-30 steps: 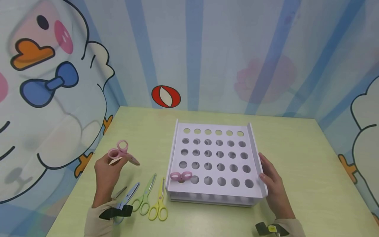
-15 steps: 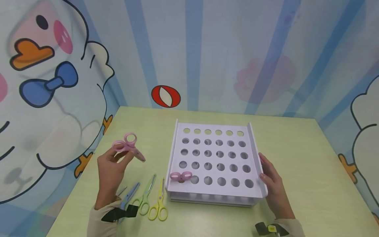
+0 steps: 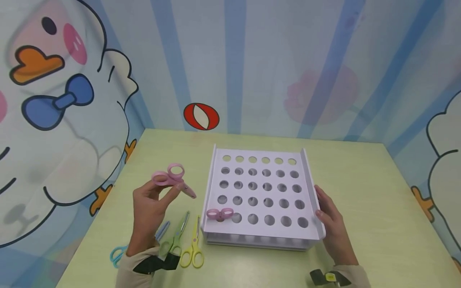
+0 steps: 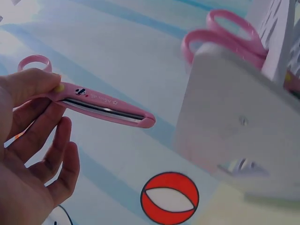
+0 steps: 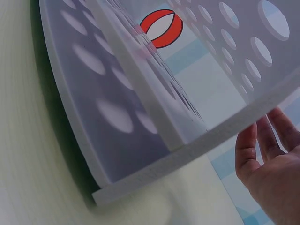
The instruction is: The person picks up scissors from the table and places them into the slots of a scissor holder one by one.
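Between thumb and fingers, my left hand (image 3: 149,210) pinches a pair of pink scissors (image 3: 188,191) in the air, left of the white rack. Its blades are closed and point right; in the left wrist view the scissors (image 4: 105,104) show a pink casing with a small printed picture. The white rack (image 3: 248,230) is a tilted board with rows of round holes and side walls. A second pair of pink scissors (image 3: 221,215) sits in its front left hole, handles up. My right hand (image 3: 333,226) rests its fingertips and thumb against the rack's right side wall.
On the table (image 3: 367,208), left of the rack, lie yellow scissors (image 3: 195,243), green scissors (image 3: 175,236) and blue scissors (image 3: 163,230) partly behind my left wrist. A teal scissors handle (image 3: 116,256) shows beside the left sleeve. A striped cartoon backdrop (image 3: 266,68) stands behind.
My left hand has moved right, carrying the pink scissors closer to the rack and turning them slightly. The teal handle has come into view. My right hand and the rack have stayed put.
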{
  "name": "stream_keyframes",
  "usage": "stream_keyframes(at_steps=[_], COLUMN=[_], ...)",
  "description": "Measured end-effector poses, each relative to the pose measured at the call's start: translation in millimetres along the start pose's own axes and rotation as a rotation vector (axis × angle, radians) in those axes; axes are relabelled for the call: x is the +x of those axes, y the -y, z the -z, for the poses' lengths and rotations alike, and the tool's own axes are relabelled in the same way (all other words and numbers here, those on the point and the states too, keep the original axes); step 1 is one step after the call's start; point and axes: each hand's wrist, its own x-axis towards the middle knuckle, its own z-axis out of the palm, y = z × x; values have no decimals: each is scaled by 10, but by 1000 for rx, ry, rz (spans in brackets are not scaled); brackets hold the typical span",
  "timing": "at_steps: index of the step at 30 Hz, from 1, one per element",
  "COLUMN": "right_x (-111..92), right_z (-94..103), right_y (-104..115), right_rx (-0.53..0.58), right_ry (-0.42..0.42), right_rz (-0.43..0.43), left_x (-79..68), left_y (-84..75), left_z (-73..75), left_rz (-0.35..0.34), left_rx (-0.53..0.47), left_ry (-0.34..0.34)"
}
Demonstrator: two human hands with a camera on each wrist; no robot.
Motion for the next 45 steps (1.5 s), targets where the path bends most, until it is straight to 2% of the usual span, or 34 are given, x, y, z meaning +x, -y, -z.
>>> stream_keyframes(at_steps=[5, 8, 16, 23, 30, 37, 45], right_x=[1, 0, -2, -15, -11, -10, -15], right_z=[-10, -10, -7, -6, -13, -25, -21], right_y=[7, 5, -7, -26, -15, -11, -30], right_rx=[-7, -6, 0, 4, 9, 1, 10], right_ry=[-6, -10, -14, -17, -21, -27, -35], right_rz=[-19, -18, -12, -5, 6, -13, 11], left_x=[1, 9, 46, 42, 43, 36, 67], left_y=[-51, -38, 142, 288, 363, 447, 453], left_z=[-147, -231, -409, -464, -503, -524, -540], left_rz=[36, 52, 4, 33, 5, 9, -112], left_rx=[26, 63, 130, 246, 279, 333, 492], left_ry=[44, 95, 231, 274, 307, 354, 424])
